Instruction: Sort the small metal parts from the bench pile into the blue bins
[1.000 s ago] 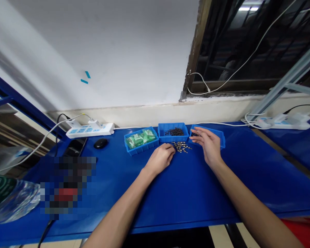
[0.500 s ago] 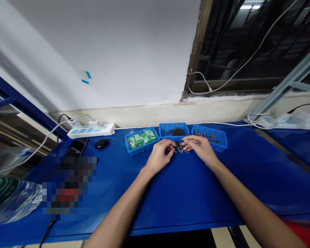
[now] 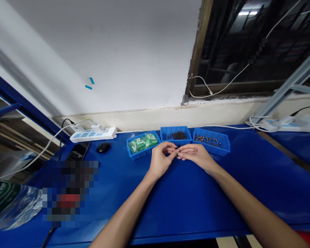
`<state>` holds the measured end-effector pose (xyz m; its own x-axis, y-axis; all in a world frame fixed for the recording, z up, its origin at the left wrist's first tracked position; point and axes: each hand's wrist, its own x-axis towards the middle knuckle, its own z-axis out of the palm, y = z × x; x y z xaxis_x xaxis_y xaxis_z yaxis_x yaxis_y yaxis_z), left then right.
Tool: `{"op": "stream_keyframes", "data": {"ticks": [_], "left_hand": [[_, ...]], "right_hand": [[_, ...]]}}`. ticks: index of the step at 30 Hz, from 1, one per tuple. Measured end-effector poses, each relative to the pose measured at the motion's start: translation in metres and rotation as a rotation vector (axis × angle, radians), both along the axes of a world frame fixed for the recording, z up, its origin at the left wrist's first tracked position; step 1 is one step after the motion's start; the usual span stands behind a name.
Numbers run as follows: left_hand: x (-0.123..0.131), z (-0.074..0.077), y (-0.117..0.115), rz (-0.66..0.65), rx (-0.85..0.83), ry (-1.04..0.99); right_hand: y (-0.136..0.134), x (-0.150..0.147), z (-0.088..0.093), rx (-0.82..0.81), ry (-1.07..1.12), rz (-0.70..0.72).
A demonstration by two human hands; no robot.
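My left hand (image 3: pixel 161 159) and my right hand (image 3: pixel 197 156) meet fingertip to fingertip just in front of the blue bins. Both are closed in a pinch, and what they hold is too small and hidden to make out. The pile of small metal parts on the table is covered by my fingers. Behind them, the middle blue bin (image 3: pixel 165 129) contains many small dark screws (image 3: pixel 179 135). To its right, another blue bin (image 3: pixel 223 151) has scattered brass-and-dark screw-like parts (image 3: pixel 208 140). Left of my hands, a third blue bin (image 3: pixel 142 154) holds green-and-white packets (image 3: pixel 150 139).
A black mouse (image 3: pixel 103 147), a phone (image 3: pixel 79 151) and a white power strip (image 3: pixel 94 133) lie at the left on the blue table (image 3: pixel 191 206). A water bottle (image 3: pixel 10 203) is at the left edge. Beyond the bins, a white cable runs along the wall.
My hands, apart over the visible pile of small metal parts half a second ago, have come together. Their fingertips now touch and hide the pile. The view has shifted slightly.
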<state>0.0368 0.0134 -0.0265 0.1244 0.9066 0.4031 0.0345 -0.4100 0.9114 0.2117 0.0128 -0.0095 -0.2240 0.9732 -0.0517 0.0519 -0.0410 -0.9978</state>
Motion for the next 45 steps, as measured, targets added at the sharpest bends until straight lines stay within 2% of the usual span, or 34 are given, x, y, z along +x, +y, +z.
{"op": "stream_keyframes", "data": {"ticks": [3, 6, 9, 11, 15, 19, 22, 28, 32, 38, 42, 45], "left_hand": [[-0.002, 0.0, 0.0, 0.036, 0.06, 0.096], [-0.005, -0.001, 0.0, 0.071, 0.204, 0.346], [-0.008, -0.006, 0.0, 0.02, 0.33, 0.65], [-0.009, -0.01, 0.0, -0.018, 0.369, 0.782], [-0.009, -0.016, 0.002, -0.03, 0.382, 0.882], [-0.01, -0.016, 0.003, 0.0, 0.371, 0.883], [-0.011, -0.016, 0.003, 0.019, 0.351, 0.873], [-0.009, -0.016, 0.002, 0.031, 0.321, 0.873], [-0.01, -0.014, 0.002, 0.045, 0.316, 0.824], [-0.007, -0.008, 0.001, 0.061, 0.299, 0.49], [-0.001, -0.008, 0.001, 0.054, 0.111, 0.173], [0.001, -0.008, 0.001, 0.03, 0.003, 0.033]], "right_hand": [[0.001, 0.001, 0.003, -0.025, -0.031, -0.01], [0.002, 0.006, 0.008, -0.006, -0.049, -0.064], [0.004, 0.014, 0.014, 0.053, -0.019, -0.212], [0.005, 0.02, 0.016, 0.095, 0.028, -0.367], [0.009, 0.029, 0.016, 0.162, 0.163, -0.663], [0.01, 0.031, 0.016, 0.202, 0.215, -0.748], [0.009, 0.028, 0.016, 0.214, 0.208, -0.711], [0.007, 0.023, 0.011, 0.244, 0.148, -0.541], [0.007, 0.021, 0.007, 0.247, 0.116, -0.49], [0.006, 0.014, 0.004, 0.169, 0.031, -0.303], [0.002, 0.007, 0.005, 0.136, -0.043, -0.173], [0.0, 0.003, 0.007, 0.113, -0.036, -0.104]]}}
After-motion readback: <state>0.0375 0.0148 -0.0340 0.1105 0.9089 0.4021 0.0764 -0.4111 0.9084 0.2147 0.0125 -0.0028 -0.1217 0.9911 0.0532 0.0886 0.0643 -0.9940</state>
